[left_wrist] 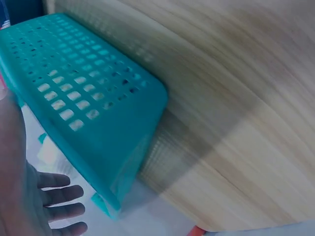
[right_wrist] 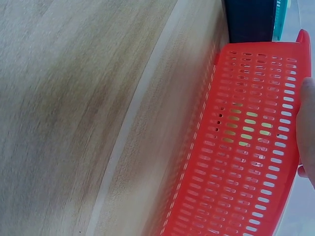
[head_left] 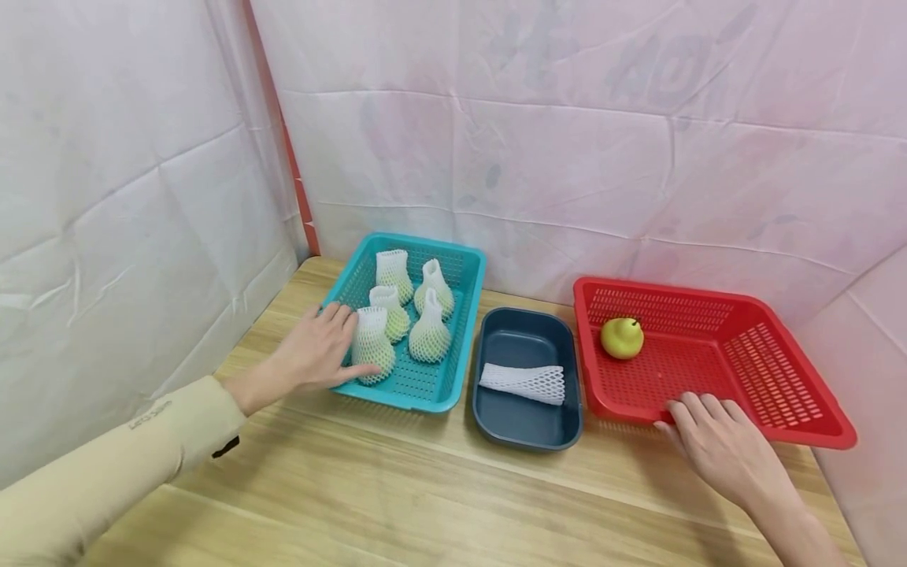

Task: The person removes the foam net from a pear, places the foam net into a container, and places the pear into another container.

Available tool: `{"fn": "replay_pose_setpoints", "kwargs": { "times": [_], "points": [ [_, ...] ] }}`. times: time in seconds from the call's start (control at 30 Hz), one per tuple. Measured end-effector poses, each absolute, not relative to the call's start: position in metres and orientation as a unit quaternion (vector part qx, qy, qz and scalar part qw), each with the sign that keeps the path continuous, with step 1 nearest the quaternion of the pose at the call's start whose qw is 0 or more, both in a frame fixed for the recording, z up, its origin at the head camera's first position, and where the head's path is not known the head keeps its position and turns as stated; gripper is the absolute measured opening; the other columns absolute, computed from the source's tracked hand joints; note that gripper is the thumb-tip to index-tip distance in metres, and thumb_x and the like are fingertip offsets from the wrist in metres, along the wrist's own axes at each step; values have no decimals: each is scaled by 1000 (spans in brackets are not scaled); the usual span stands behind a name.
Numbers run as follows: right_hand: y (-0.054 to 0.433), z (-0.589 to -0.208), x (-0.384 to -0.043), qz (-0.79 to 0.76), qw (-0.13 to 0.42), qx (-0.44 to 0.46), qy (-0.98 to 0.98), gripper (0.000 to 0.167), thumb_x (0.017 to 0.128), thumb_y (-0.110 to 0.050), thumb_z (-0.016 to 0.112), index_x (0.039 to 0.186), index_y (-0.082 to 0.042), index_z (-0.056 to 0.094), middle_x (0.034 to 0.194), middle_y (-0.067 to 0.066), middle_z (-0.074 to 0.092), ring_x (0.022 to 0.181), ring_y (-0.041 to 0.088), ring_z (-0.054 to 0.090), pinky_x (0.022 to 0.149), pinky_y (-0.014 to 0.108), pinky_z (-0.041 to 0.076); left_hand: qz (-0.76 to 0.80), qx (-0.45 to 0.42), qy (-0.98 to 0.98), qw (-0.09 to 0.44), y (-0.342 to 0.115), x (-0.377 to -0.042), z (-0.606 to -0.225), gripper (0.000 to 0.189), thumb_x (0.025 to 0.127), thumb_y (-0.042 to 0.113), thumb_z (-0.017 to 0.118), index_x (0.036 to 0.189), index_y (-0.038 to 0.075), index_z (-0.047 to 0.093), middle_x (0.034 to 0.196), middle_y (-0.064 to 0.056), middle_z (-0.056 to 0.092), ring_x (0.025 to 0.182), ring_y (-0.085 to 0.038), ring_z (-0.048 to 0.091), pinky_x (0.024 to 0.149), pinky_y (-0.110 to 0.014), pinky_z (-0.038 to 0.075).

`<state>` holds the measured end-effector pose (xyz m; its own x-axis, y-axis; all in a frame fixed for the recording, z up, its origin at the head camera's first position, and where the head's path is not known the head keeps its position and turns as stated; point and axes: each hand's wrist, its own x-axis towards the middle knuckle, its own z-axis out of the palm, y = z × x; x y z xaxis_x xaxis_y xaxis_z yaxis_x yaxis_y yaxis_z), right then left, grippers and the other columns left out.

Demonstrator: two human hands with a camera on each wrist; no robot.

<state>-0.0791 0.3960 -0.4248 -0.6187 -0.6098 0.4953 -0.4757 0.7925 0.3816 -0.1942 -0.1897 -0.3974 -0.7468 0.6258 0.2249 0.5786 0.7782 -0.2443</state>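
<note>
Gripping at right: right hand [head_left: 723, 453] on red basket [head_left: 673, 382], bare pear [head_left: 620, 340] lying up-left

Right hand, one: fingers bending over the basket's near rim, holding it; right forearm [head_left: 801, 531] slanting in from the lower right.
Bare pear, one: sitting in the basket's left part, apart from the fingers; stem pointing to the upper right; right hand being the nearer.
Left hand [head_left: 319, 346], one: grasping nothing, fingers extending straight at the left side of the teal basket [head_left: 418, 386], frame centre-left; left forearm [head_left: 120, 465] slanting up from the lower left.
Netted pears [head_left: 430, 335], five: standing and leaning in the teal basket, one just beside the left thumb.
Dark tray [head_left: 527, 425], one: sitting between baskets, holding an unfilled net sleeve [head_left: 524, 383], long axis running nearly left to right.
</note>
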Motion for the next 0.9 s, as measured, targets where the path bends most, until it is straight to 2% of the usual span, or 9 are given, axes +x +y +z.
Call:
{"fn": "replay_pose_setpoints", "kwargs": {
  "times": [0.13, 0.33, 0.53, 0.77, 0.9],
  "points": [
    [396, -425, -79, -106, 313, 304, -893, 57, 113, -43, 28, 98, 2, 59, 82, 12, 53, 71, 33, 51, 60, 44, 40, 95, -322, -934, 125, -192, -202, -400, 95, 89, 79, 60, 124, -9, 63, 120, -24, 68, 115, -39, 62, 98, -54, 55],
    [397, -426, -80, -104, 315, 303, -893, 57, 113, -44, 29, 98, 2, 60, 82, 12, 53, 71, 33, 52, 61, 44, 41, 107, -301, -946, 53, -189, -209, -397, 98, 93, 79, 54, 130, -11, 62, 130, -26, 66, 125, -41, 61, 108, -57, 50],
    [397, -427, -81, -104, 317, 302, -893, 59, 114, -44, 28, 98, 2, 60, 82, 12, 54, 71, 33, 51, 61, 43, 40, 118, -304, -945, 22, -188, -216, -399, 97, 93, 79, 52, 128, -10, 64, 129, -26, 68, 124, -41, 61, 112, -55, 47],
    [397, -426, -80, -102, 317, 301, -894, 59, 113, -45, 28, 99, 3, 61, 82, 13, 55, 71, 33, 52, 61, 44, 41, 108, -319, -942, 4, -181, -224, -402, 101, 90, 83, 53, 136, -6, 61, 132, -26, 66, 128, -43, 60, 116, -56, 43],
    [398, -426, -80, -99, 316, 301, -894, 60, 114, -46, 28, 99, 3, 61, 82, 12, 55, 71, 33, 53, 60, 44, 41, 105, -325, -940, -15, -175, -226, -401, 111, 87, 85, 55, 150, -7, 50, 135, -26, 64, 129, -42, 58, 114, -57, 43]
  ]
}}
